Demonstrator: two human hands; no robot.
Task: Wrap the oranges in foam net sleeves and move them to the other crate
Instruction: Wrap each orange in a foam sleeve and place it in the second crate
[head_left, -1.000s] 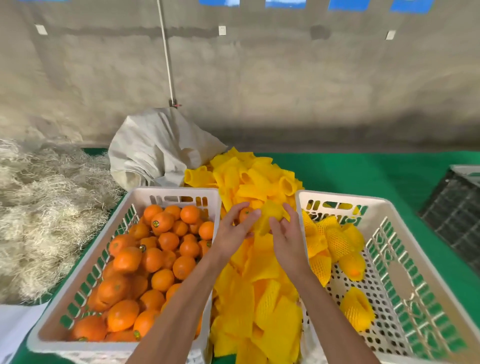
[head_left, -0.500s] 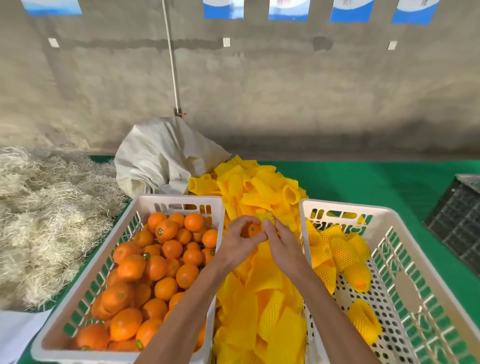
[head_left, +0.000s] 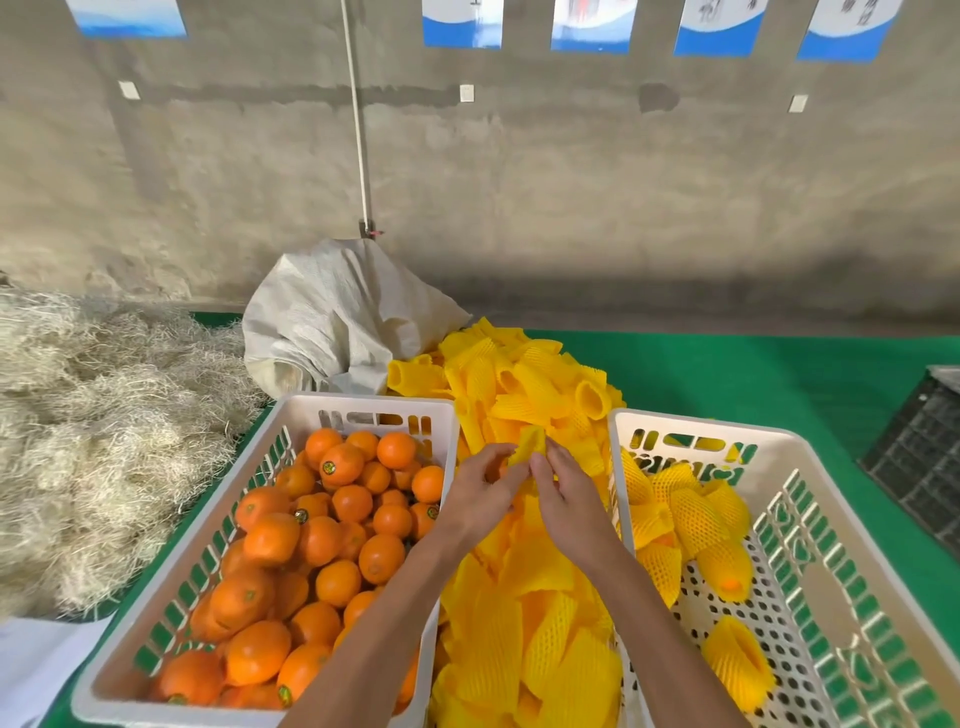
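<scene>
A white crate (head_left: 358, 408) on the left holds several loose oranges (head_left: 340, 464). On the right, a second white crate (head_left: 691, 423) holds several oranges in yellow foam net sleeves (head_left: 691, 514). Between the crates lies a heap of empty yellow sleeves (head_left: 524, 384). Above that heap my left hand (head_left: 480, 491) grips an orange, mostly hidden in the palm. My right hand (head_left: 569, 493) pinches a yellow sleeve (head_left: 530, 444) that stands up between both hands, and the left fingertips touch it too.
A white woven sack (head_left: 337, 317) sits behind the left crate. Pale straw (head_left: 88, 421) is piled at far left. A dark crate (head_left: 919, 457) lies at the right edge on the green table cover (head_left: 753, 374). A concrete wall stands behind.
Both hands have closed in together around the orange and sleeve; the orange, seen between the left fingers before, is now mostly covered. The camera has tilted up a little.
</scene>
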